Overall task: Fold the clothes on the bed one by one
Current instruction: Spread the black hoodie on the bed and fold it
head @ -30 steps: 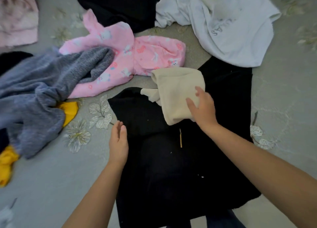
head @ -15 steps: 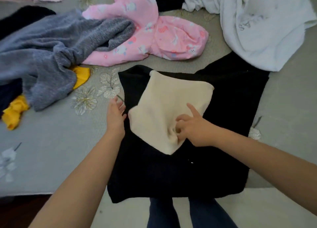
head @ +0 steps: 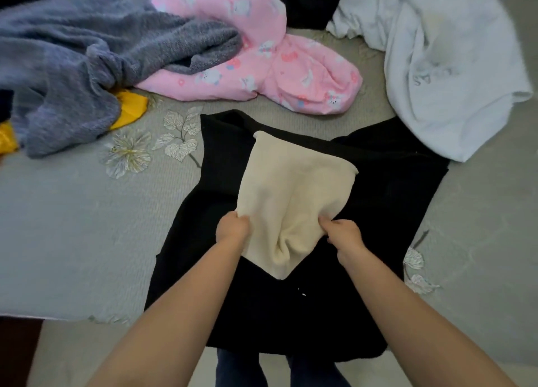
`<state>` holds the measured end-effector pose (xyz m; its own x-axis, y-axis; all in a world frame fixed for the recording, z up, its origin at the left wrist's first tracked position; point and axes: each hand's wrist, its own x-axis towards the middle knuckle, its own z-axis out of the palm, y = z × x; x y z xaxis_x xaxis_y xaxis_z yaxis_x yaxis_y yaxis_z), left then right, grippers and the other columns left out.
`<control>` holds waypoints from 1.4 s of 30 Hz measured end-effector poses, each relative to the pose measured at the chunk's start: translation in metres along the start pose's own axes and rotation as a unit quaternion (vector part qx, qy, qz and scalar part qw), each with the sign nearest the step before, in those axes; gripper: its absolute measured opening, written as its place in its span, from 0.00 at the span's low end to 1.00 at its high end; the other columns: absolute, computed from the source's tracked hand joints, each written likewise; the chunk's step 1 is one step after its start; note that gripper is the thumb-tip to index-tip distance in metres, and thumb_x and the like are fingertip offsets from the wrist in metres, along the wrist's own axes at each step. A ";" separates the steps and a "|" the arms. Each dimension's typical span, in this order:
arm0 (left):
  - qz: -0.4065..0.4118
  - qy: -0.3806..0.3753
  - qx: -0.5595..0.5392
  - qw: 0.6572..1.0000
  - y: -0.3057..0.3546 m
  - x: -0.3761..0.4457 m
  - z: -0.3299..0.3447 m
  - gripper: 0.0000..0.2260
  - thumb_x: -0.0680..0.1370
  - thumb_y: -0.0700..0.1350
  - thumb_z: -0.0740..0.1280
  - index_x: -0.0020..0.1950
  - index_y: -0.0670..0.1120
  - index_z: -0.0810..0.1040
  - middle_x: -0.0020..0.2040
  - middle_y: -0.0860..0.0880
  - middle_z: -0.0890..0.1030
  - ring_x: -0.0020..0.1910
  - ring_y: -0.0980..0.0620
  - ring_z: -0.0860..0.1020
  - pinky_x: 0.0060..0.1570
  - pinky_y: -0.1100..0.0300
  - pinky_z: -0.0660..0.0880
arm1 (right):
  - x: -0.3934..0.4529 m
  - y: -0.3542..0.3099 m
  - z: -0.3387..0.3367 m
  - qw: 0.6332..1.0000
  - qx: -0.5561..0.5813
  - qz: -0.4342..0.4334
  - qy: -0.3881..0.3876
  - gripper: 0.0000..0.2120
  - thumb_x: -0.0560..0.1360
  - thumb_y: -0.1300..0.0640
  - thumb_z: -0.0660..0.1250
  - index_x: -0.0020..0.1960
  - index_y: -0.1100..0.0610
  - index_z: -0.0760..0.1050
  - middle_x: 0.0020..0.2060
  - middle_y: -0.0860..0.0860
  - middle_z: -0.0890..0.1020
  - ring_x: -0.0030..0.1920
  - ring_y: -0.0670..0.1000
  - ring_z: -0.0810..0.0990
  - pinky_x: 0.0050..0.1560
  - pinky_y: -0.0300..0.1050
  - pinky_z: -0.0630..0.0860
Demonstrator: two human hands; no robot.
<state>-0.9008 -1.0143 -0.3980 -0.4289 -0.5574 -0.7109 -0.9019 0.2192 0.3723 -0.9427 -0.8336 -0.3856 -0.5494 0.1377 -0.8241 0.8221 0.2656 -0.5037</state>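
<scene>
grey floral bedspread [head: 72, 217]: black garment [head: 378, 212] at centre, cream cloth [head: 294, 191] atop; left hand [head: 233, 229] and right hand [head: 345, 235] each pinching its 6 o'clock edge; grey sweater [head: 87, 51] at 10 o'clock.

Both forearms are bare from the lower frame edge to the wrists, with no sleeves in view. The left hand [head: 233, 229] and the right hand [head: 345, 235] carry no visible rings, watch or bracelets. Below, the legs [head: 241, 369] wear dark navy trousers.
</scene>
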 end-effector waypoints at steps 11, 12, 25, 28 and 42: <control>-0.025 -0.177 -0.726 0.664 0.064 0.001 -0.032 0.16 0.76 0.41 0.50 0.42 0.40 0.77 0.37 0.42 0.83 0.37 0.45 0.83 0.46 0.51 0.75 | -0.030 -0.051 -0.043 0.902 0.141 -0.331 0.240 0.13 0.75 0.66 0.61 0.38 0.50 0.67 0.35 0.46 0.72 0.35 0.37 0.72 0.35 0.26 0.66; -0.046 -0.155 -0.709 0.687 0.063 0.002 -0.027 0.16 0.76 0.40 0.50 0.38 0.41 0.76 0.34 0.43 0.82 0.32 0.46 0.82 0.41 0.54 0.75 | -0.030 -0.043 -0.040 0.900 0.069 -0.351 0.248 0.10 0.75 0.67 0.61 0.40 0.53 0.68 0.36 0.48 0.73 0.36 0.39 0.73 0.35 0.28 0.65; -0.063 -0.038 -0.283 0.956 0.008 0.001 0.005 0.05 0.75 0.36 0.64 0.50 0.41 0.74 0.52 0.43 0.78 0.49 0.47 0.76 0.48 0.56 0.73 | 0.001 0.017 -0.006 0.997 0.033 -0.027 0.058 0.01 0.73 0.63 0.66 0.43 0.59 0.75 0.47 0.58 0.80 0.47 0.54 0.78 0.54 0.47 0.75; -0.011 -0.058 -0.441 0.896 0.014 0.002 -0.001 0.10 0.75 0.29 0.60 0.45 0.43 0.73 0.46 0.49 0.79 0.45 0.51 0.78 0.45 0.60 0.76 | 0.004 0.007 -0.011 0.975 0.170 -0.113 0.092 0.12 0.73 0.69 0.63 0.38 0.52 0.72 0.38 0.49 0.78 0.39 0.46 0.76 0.37 0.32 0.74; 0.375 0.021 0.255 0.891 -0.026 -0.021 0.038 0.28 0.78 0.49 0.61 0.74 0.40 0.55 0.75 0.39 0.50 0.74 0.40 0.45 0.71 0.51 0.45 | 0.004 0.057 -0.002 0.767 -0.519 -0.367 0.090 0.26 0.76 0.51 0.61 0.72 0.55 0.62 0.74 0.60 0.56 0.74 0.61 0.54 0.69 0.65 0.50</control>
<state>-0.8701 -0.9783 -0.4158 -0.9280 -0.1280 -0.3499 -0.2732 0.8723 0.4054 -0.8984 -0.8162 -0.4172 -0.8955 -0.3075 -0.3217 -0.2291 0.9383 -0.2591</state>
